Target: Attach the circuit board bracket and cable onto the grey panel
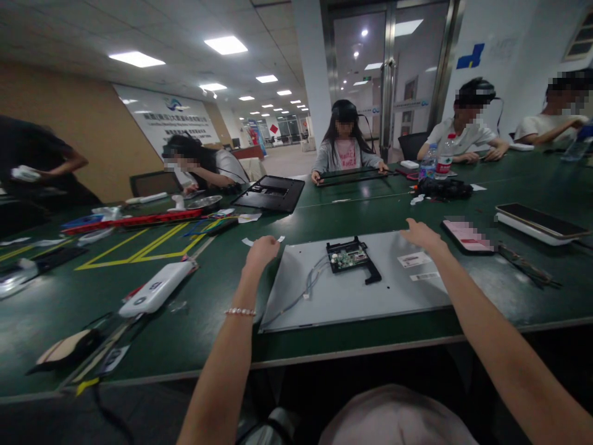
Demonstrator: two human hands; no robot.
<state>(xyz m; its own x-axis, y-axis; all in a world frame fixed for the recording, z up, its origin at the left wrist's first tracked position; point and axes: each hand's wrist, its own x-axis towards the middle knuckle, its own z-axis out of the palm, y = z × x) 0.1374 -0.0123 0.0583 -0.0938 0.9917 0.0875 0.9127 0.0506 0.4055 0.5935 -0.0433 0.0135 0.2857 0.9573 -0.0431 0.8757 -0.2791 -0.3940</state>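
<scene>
A flat grey display panel (296, 312) lies on the green table in front of me. On it sit a small green circuit board in a black bracket (352, 258), a grey cable (311, 278) and white labels (414, 259). At the panel's far left corner is my left hand (264, 250), its fingers curled closed. A small white scrap (281, 239) shows by its fingertips; whether they hold it or the panel's edge is hidden. Over the far right corner reaches my right hand (424, 236), fingers stretched and apart, with nothing visible in them.
A white power bank (157, 289) and a computer mouse (69, 349) lie left. To the right are a phone (467, 237), another phone on a white box (542, 221) and bundled wires (528, 266). Beyond lies a black frame-like cover (271, 193). Several people sit around the table.
</scene>
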